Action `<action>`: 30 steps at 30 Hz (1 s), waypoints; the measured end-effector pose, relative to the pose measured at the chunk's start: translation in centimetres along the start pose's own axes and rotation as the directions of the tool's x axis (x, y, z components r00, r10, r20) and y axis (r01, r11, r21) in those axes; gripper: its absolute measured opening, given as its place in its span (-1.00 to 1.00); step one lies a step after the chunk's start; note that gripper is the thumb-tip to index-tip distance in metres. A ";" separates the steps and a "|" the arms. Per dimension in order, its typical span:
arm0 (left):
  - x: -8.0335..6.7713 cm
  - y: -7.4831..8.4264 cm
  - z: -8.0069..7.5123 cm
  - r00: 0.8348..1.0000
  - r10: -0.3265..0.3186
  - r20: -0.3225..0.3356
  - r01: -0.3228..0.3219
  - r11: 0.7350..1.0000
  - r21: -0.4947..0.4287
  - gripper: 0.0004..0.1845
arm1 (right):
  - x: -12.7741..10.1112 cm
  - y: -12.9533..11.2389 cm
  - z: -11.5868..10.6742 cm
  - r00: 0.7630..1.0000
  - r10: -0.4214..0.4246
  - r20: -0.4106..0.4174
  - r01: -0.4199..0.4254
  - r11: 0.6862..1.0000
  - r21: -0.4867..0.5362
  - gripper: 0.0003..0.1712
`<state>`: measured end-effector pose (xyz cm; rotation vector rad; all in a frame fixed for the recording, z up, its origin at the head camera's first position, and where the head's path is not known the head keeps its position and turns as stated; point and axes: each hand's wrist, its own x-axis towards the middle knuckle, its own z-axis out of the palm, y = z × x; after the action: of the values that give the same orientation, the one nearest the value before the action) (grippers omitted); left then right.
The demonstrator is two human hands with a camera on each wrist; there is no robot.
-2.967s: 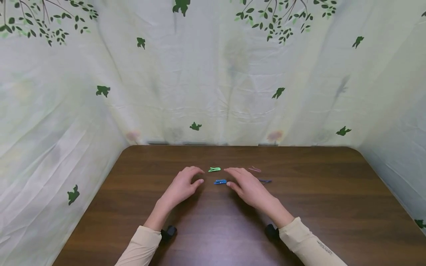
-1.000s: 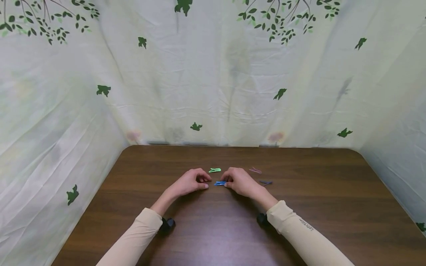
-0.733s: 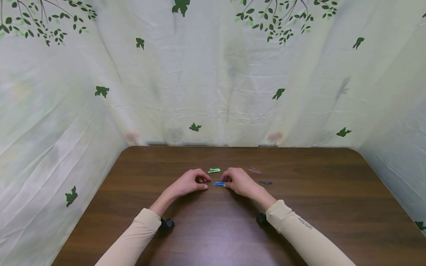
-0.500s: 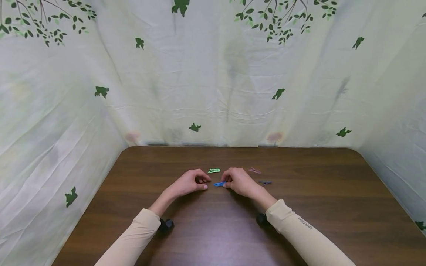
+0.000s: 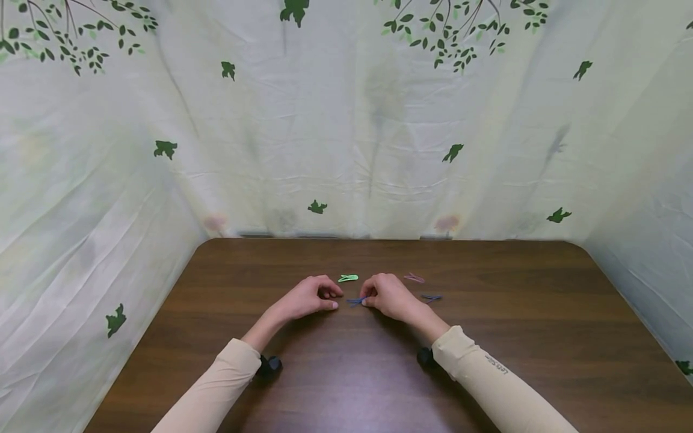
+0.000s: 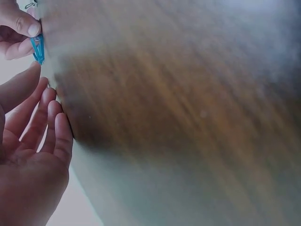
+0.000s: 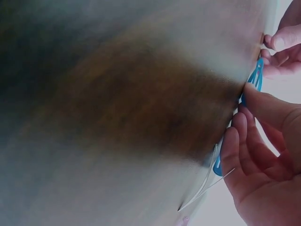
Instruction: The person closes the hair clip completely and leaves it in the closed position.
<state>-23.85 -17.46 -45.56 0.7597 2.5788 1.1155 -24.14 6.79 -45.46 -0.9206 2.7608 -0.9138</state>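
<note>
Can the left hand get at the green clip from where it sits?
Probably yes. The left hand rests just near-left of the green clip, and bare table lies between them. The right hand is busy pinching the blue clip, off that path.

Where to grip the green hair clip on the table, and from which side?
Pinch the green hair clip across its narrow width at mid-length, coming straight down. It lies flat on the table, so a side approach likely finds no edge. It sits just behind the left hand and right hand.
</note>
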 end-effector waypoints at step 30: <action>-1.0 0.9 -0.1 0.997 0.002 -0.081 -0.002 1.000 0.010 -0.78 | -3.8 -2.4 -0.8 0.972 0.038 -0.231 -0.009 0.992 0.125 -0.91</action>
<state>-22.78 -17.55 -44.86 0.7342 2.6522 1.1578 -20.02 7.83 -43.86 -0.8057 2.8567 -1.2469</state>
